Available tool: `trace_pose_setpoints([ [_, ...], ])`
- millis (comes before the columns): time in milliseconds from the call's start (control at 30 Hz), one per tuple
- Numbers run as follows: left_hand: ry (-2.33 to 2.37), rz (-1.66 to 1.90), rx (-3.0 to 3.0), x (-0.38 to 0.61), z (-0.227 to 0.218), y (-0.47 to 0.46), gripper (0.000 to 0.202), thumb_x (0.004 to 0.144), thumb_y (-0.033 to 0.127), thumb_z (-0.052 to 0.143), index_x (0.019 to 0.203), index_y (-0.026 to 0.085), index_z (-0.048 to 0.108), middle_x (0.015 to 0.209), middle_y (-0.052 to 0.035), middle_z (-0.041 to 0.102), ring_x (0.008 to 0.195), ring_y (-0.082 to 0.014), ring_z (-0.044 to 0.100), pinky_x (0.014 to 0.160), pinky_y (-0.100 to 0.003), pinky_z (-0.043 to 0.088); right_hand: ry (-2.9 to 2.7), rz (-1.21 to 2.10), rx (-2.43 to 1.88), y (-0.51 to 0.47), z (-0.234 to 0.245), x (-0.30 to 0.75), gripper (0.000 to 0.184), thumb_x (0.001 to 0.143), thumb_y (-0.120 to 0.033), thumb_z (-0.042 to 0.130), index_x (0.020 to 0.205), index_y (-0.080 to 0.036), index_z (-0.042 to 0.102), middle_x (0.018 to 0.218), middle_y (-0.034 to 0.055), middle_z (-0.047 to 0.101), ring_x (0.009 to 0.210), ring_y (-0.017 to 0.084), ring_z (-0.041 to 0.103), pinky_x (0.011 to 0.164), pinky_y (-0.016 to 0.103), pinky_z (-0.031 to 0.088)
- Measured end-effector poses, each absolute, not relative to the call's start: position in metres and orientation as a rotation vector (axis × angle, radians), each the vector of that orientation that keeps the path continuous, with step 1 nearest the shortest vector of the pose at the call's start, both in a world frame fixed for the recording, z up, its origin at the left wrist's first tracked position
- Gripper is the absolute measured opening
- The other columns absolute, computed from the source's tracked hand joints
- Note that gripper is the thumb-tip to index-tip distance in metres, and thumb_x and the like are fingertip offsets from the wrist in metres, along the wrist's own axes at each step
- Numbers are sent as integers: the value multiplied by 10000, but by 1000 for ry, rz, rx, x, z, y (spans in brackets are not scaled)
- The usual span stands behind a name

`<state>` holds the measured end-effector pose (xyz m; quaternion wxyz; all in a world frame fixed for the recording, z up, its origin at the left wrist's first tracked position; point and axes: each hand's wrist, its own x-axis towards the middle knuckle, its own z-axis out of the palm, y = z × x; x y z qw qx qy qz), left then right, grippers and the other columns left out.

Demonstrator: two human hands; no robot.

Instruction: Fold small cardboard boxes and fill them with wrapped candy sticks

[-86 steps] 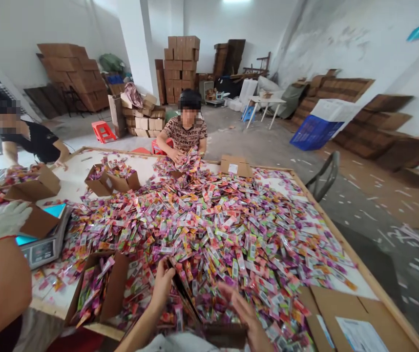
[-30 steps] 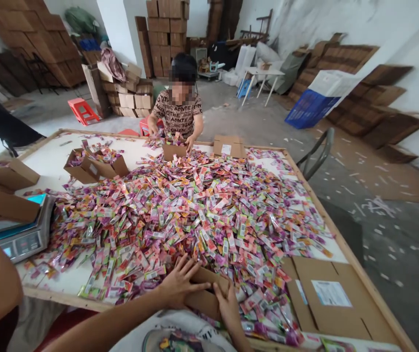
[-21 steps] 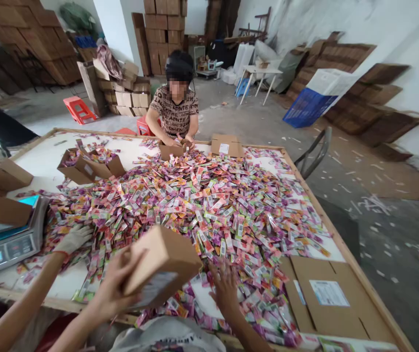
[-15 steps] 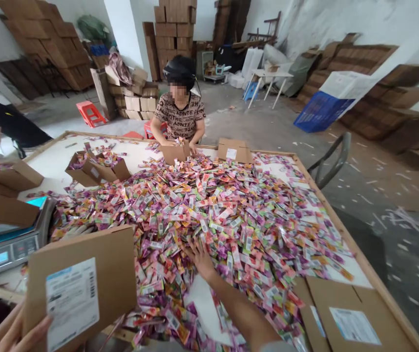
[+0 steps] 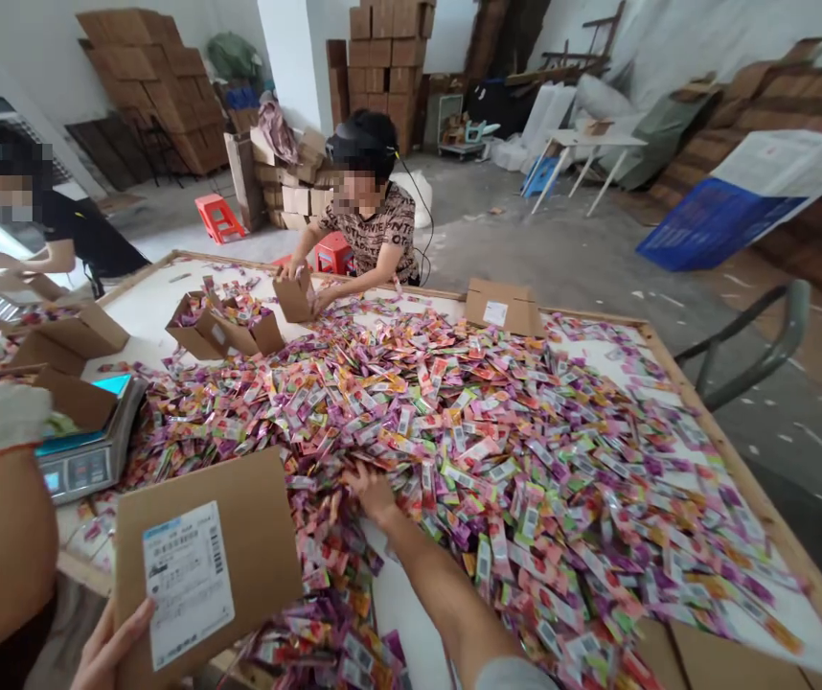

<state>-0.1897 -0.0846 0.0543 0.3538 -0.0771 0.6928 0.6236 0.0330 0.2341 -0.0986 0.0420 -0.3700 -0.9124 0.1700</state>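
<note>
At the lower left my left hand (image 5: 110,644) grips a cardboard box (image 5: 260,537), its thumb on the side with a white printed label (image 5: 188,585). The box is tilted beside a heap of small, colourful printed sachets (image 5: 454,431), and its inside is hidden from me. My right hand (image 5: 369,491) reaches into the near part of the heap, right of the box. Its fingers are apart and bent down among the sachets, with the tips partly covered.
A digital scale (image 5: 87,465) stands at the left, with a co-worker's gloved hand (image 5: 1,422) over it. Across the wood-edged table another person (image 5: 375,211) handles a small carton (image 5: 294,295). Filled boxes (image 5: 199,335) sit at the far left; a flattened carton (image 5: 734,661) lies near right.
My right hand has drawn slightly left and its fingers have bent into the sachets. A gloved hand has appeared over the scale. The person opposite has moved their carton left. The view has shifted.
</note>
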Motion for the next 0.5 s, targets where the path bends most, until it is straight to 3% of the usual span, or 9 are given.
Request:
trace_pose_setpoints([
  [100,1738,1642,-216,-192,50,-75,808,409,302,912,1157,253,610,750,21,780,617,-280,726,483,-308,600,-2614,585,-1298,254,-65,21,397,897,-140,516,1252,-293,608,1248,85,642,933,196,694,801,292,521],
  [267,1579,1650,-175,-198,13,-60,835,552,270,874,1316,220,541,787,5,789,644,-259,736,532,-286,602,-2314,694,-1476,283,-4,30,481,770,-326,683,1230,-208,600,1079,69,719,943,226,690,780,275,512],
  [367,1420,1664,-175,-184,-5,-29,873,618,203,838,1407,163,465,843,-47,801,730,-287,754,595,-305,617,-2262,795,-1462,288,31,43,464,729,-252,662,1188,-195,623,978,32,748,822,184,701,680,230,505],
  [500,1052,1529,-306,-146,-11,20,812,800,271,712,1491,91,327,801,-110,794,652,-313,749,506,-342,590,-2354,908,-1329,275,69,53,521,634,-177,673,1155,-186,649,916,25,762,750,193,703,637,240,508],
])
